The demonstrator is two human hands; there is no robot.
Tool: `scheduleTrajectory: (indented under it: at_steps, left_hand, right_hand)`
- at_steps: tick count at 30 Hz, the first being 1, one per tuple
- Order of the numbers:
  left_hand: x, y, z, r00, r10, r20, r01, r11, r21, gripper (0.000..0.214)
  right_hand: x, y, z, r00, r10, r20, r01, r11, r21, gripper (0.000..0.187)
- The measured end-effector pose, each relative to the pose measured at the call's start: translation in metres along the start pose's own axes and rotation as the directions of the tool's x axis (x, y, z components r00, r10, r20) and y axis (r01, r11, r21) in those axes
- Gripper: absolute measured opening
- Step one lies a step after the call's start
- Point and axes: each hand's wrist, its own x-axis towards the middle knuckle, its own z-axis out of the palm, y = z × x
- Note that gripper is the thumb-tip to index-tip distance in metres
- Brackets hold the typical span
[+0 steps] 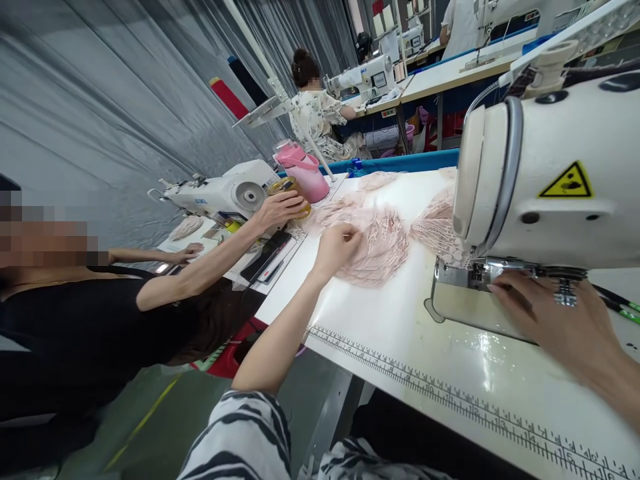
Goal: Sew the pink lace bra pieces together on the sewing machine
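A pleated pale pink lace piece (383, 250) lies on the white sewing table (365, 313). Over its left part, my left hand (337, 250) is closed with fingertips together; what they hold, if anything, is too small to make out. A second pink lace piece (437, 223) runs beneath the white sewing machine head (550, 180), up to the presser foot (477, 270). Beside the foot, my right hand (560, 320) rests low over the machine bed, thumb and forefinger apart at the metal parts. The machine partly hides its other fingers.
To the left, a co-worker's hand (283, 208) grips an amber jar (303, 207) beside a pink jug (310, 173). Another sewing machine (220, 193) stands behind that arm. A printed ruler (425, 383) follows the front table edge. Another person (315, 110) sits at a machine farther back.
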Motion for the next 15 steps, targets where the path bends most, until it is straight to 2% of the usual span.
scheduleTrajectory:
  at_steps: [2,4,6,8,10,11,12,13,14,15]
  left_hand:
    - [0.005,-0.005,-0.003,0.997,-0.03,-0.078,0.027,0.999,-0.044,0.012]
    - [0.011,-0.01,-0.01,0.969,-0.081,-0.233,0.063,0.995,-0.082,0.015]
    - [0.017,-0.012,-0.022,0.897,-0.122,-0.424,0.085,0.991,-0.107,0.02]
    - [0.021,-0.009,-0.04,0.799,-0.105,-0.592,0.053,0.993,-0.104,0.023]
    - [0.02,0.002,-0.061,0.704,-0.039,-0.709,-0.018,0.997,-0.073,0.031]
    - [0.017,0.011,-0.071,0.679,-0.009,-0.734,-0.047,0.997,-0.056,0.034]
    - [0.012,0.022,-0.081,0.669,0.013,-0.744,-0.072,0.996,-0.046,0.037]
    - [0.005,0.034,-0.089,0.69,0.031,-0.723,-0.093,0.995,-0.046,0.037]
    - [-0.002,0.047,-0.095,0.733,0.049,-0.679,-0.119,0.991,-0.057,0.036]
    - [-0.011,0.061,-0.098,0.822,0.058,-0.567,-0.162,0.978,-0.135,0.032]
  right_hand:
    - [-0.002,0.001,0.002,0.996,-0.084,0.032,0.087,0.99,-0.108,0.031]
    - [-0.003,0.002,0.003,0.993,-0.108,0.048,0.115,0.979,-0.166,0.03]
    - [-0.004,0.002,0.002,0.994,-0.094,0.058,0.103,0.979,-0.175,0.029]
    - [-0.004,0.002,0.001,0.994,-0.093,0.066,0.103,0.979,-0.174,0.029]
    - [-0.003,0.001,0.0,0.992,-0.107,0.064,0.117,0.976,-0.184,0.03]
    - [-0.003,0.001,0.0,0.992,-0.112,0.061,0.121,0.973,-0.195,0.031]
    - [-0.002,0.001,0.0,0.992,-0.111,0.061,0.122,0.971,-0.206,0.031]
    - [-0.002,0.0,0.0,0.992,-0.105,0.068,0.117,0.97,-0.214,0.032]
    - [-0.002,0.0,0.0,0.992,-0.097,0.078,0.112,0.97,-0.216,0.033]
    - [-0.001,-0.001,0.0,0.993,-0.087,0.083,0.103,0.971,-0.214,0.033]
